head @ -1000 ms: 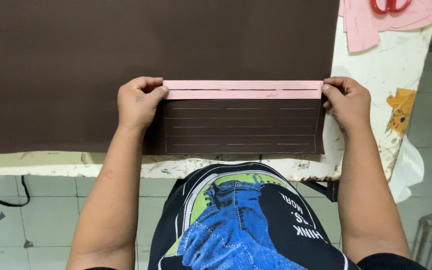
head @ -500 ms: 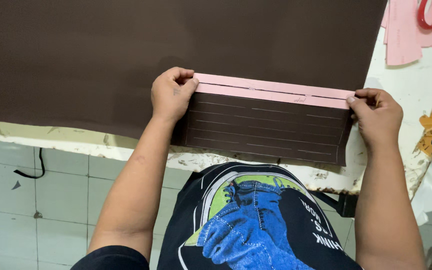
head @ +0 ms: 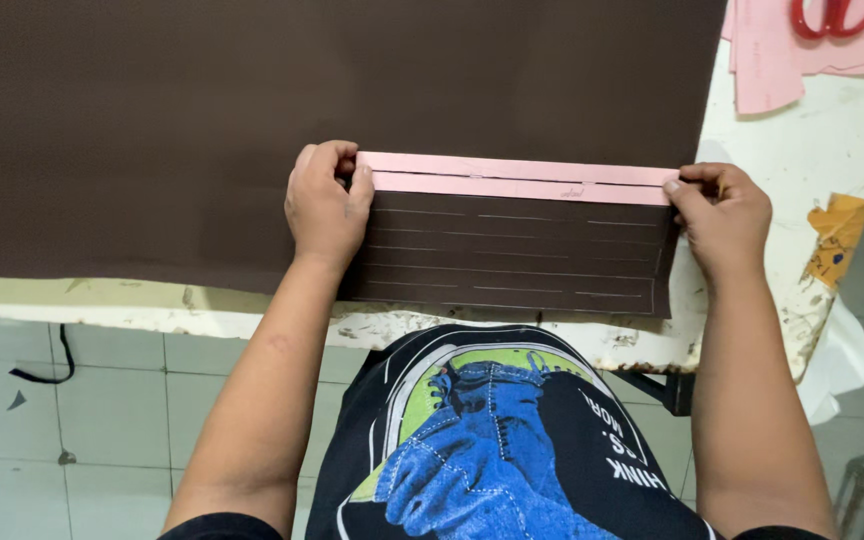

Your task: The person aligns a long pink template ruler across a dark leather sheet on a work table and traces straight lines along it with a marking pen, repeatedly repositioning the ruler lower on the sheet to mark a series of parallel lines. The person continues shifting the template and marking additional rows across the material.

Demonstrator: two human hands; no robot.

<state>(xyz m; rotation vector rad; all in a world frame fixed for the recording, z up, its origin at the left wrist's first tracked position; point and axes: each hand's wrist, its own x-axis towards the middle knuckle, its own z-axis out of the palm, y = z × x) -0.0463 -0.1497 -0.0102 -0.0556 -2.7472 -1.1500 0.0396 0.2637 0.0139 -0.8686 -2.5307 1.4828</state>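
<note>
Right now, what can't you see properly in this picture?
Head view:
- Red-handled scissors: cut off by the top edge.
- Big dark brown sheet: runs past the top and left edges.
- Long pink strip: its ends hide under the left hand and right hand.

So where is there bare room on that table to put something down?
Bare tabletop shows only at the right, between the brown sheet, pink sheets and table edge. The near edge is crowded: both hands pinch the pink strip.

You have one view only: your head camera looks steeply down, close over the table edge (head: 102,300), your torso at 6 o'clock, the brown sheet (head: 252,120) filling 12 o'clock.
</note>
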